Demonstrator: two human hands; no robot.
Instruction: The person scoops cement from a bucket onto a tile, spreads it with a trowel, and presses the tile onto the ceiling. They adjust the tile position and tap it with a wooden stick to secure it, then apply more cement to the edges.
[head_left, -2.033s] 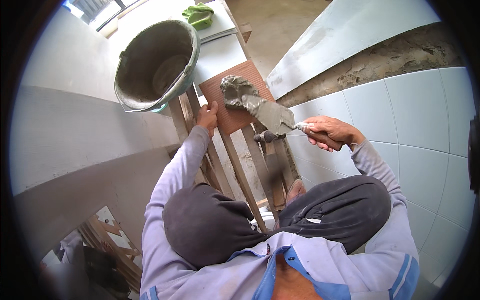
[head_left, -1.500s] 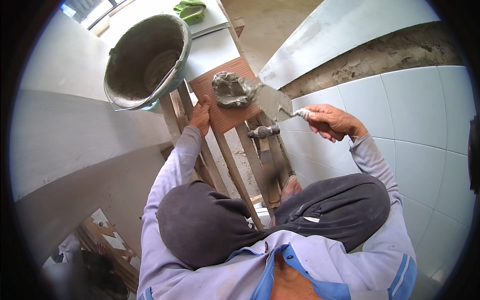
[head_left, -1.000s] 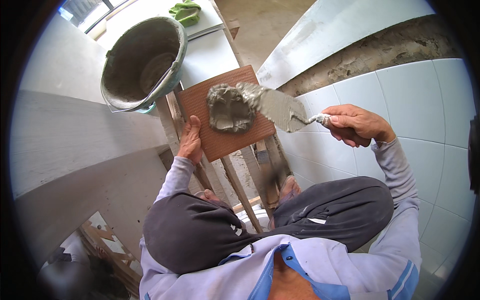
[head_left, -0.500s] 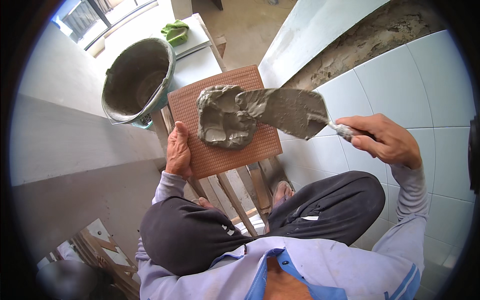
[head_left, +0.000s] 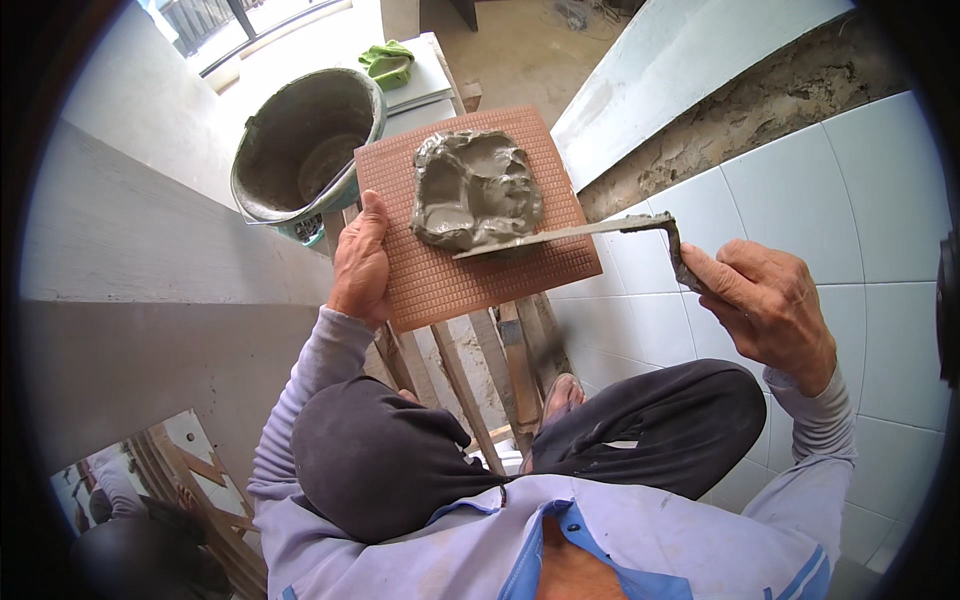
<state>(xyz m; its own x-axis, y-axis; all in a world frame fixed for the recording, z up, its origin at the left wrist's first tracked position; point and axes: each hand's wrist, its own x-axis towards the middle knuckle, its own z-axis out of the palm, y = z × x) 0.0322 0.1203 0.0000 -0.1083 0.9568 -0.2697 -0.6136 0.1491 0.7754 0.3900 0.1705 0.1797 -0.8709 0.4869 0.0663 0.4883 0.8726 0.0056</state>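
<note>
My left hand (head_left: 361, 258) grips the left edge of a reddish-brown tile (head_left: 480, 292), its ribbed back facing up. A thick grey mound of mortar (head_left: 470, 190) sits on the tile, with hollows pressed into its top. In my right hand (head_left: 765, 305) is the handle of a trowel (head_left: 570, 234). The trowel's blade is turned on edge, so it shows as a thin strip. Its tip lies against the near side of the mortar.
A mortar-smeared bucket (head_left: 300, 150) stands at the far left, beside stacked white tiles (head_left: 425, 75) with a green glove or cloth (head_left: 387, 64) on top. Wooden slats (head_left: 465, 370) lie below me. Pale wall tiles (head_left: 790, 220) run along the right, under a rough bare strip (head_left: 740, 110).
The trowel blade has turned from flat to on edge and moved to the mortar's near side. The tile has shifted slightly up and right in the picture, and the view has moved too.
</note>
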